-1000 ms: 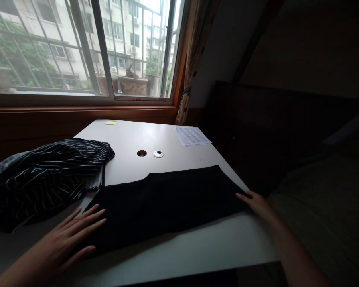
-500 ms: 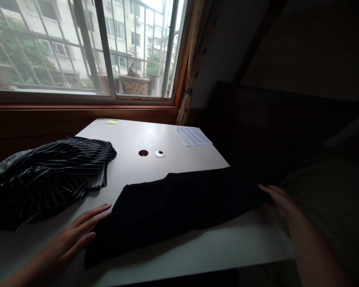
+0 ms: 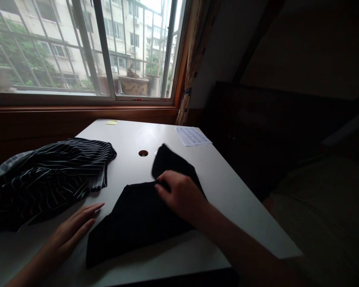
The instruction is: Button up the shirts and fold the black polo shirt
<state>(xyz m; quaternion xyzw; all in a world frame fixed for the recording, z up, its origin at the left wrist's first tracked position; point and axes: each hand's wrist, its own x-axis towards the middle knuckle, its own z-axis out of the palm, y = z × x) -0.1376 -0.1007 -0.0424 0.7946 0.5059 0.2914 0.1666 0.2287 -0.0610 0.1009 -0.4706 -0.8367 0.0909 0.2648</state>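
A dark black garment (image 3: pixel 137 215) lies across the white table in front of me, its exact kind hard to make out in the dim light. My right hand (image 3: pixel 176 191) grips one end of it with closed fingers, above the garment's middle. That end is doubled back over the rest, and a loose flap (image 3: pixel 173 159) sticks up beyond my knuckles. Beside the garment's left end, my left hand (image 3: pixel 74 231) rests low over the table with fingers stretched out, holding nothing.
A crumpled black-and-white striped garment (image 3: pixel 56 171) lies at the left of the white table (image 3: pixel 221 175). Toward the back are a round cable hole (image 3: pixel 143 153), printed sheets (image 3: pixel 193 136) and a yellow sticky note (image 3: pixel 111 122). A barred window (image 3: pixel 107 48) stands behind.
The black garment first slid right, away from my left hand. Then my right hand carried its right end leftward, folding it over the middle. My left hand moved little.
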